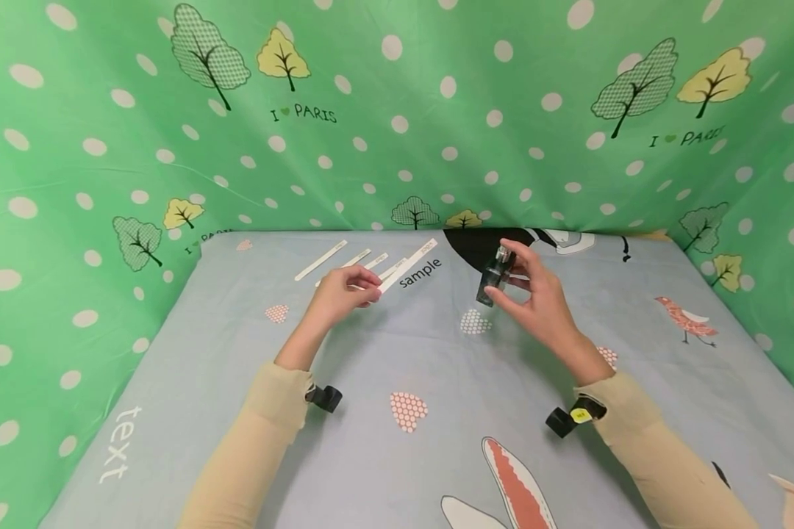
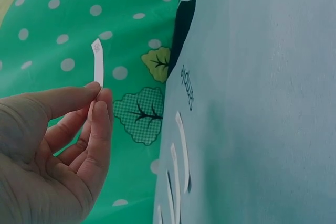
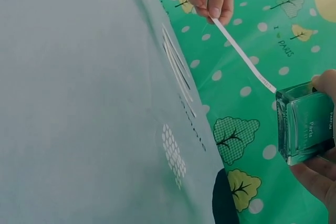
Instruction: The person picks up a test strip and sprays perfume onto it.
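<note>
Between thumb and fingertips, my left hand [image 1: 340, 295] pinches one end of a white paper perfume test strip [image 1: 412, 263]. The strip points up and away to the right, with small print at its far end, seen also in the left wrist view [image 2: 98, 66]. My right hand [image 1: 544, 301] grips a dark glass perfume bottle [image 1: 492, 281], tilted, index finger at the silvery spray top [image 1: 502, 253] and thumb low on the glass. In the right wrist view, the bottle [image 3: 302, 124] shows lettering on its side. The two hands are apart, above the cloth.
Several more white strips [image 1: 322, 259] lie side by side near the far left of the cloth-covered surface [image 1: 370, 353]. Behind and beside it hangs a green dotted curtain [image 1: 397, 95]. Each wrist wears a small black camera [image 1: 329, 398].
</note>
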The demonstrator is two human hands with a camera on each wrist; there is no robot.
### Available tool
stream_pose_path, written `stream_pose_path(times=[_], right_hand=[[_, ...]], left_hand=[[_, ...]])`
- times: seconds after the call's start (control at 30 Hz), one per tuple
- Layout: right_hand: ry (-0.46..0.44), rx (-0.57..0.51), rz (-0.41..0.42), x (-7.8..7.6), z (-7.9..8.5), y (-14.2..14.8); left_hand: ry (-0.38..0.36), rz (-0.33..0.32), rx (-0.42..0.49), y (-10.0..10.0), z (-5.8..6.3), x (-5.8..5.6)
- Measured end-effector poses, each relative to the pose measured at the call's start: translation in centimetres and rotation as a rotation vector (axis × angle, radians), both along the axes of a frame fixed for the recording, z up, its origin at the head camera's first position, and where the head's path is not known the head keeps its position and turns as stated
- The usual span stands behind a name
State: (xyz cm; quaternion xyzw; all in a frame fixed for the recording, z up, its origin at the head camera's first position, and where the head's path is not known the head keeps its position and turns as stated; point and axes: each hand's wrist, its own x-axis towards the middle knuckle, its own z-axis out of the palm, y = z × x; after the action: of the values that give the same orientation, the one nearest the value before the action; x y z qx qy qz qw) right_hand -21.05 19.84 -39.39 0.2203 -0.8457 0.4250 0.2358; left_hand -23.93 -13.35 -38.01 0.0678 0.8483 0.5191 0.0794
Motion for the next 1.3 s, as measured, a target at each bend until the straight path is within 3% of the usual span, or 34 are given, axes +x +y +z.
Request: stream_pose_path(times=[0.3, 0.53, 0.63, 0.8, 1.03, 1.3], right_hand=[[-0.012, -0.142, 0.104, 0.4, 0.4, -0.5], [-0.091, -0.348, 0.334, 0.6, 0.8, -0.7], [-0.103, -0.386, 0.38, 0.7, 0.9, -0.7], [-0.075, -0.318, 0.321, 0.8, 1.3, -0.9], [-0.012, -0.093, 0.16, 0.7, 1.2, -1.1], [0.083, 0.143, 0.021, 0.7, 1.1, -1.4]], left_hand=[[0.022, -0.019, 0.004, 0.6, 0.6, 0.7], [0.037, -0.043, 0.011, 1.3, 1.4, 1.1], [0.042, -0.047, 0.011, 1.6, 1.8, 1.3], [0.04, -0.054, 0.026, 2.2, 2.3, 1.8], [0.065, -0.06, 0.0, 3.1, 2.9, 2.2], [0.086, -0.061, -0.014, 3.7, 2.8, 2.2]])
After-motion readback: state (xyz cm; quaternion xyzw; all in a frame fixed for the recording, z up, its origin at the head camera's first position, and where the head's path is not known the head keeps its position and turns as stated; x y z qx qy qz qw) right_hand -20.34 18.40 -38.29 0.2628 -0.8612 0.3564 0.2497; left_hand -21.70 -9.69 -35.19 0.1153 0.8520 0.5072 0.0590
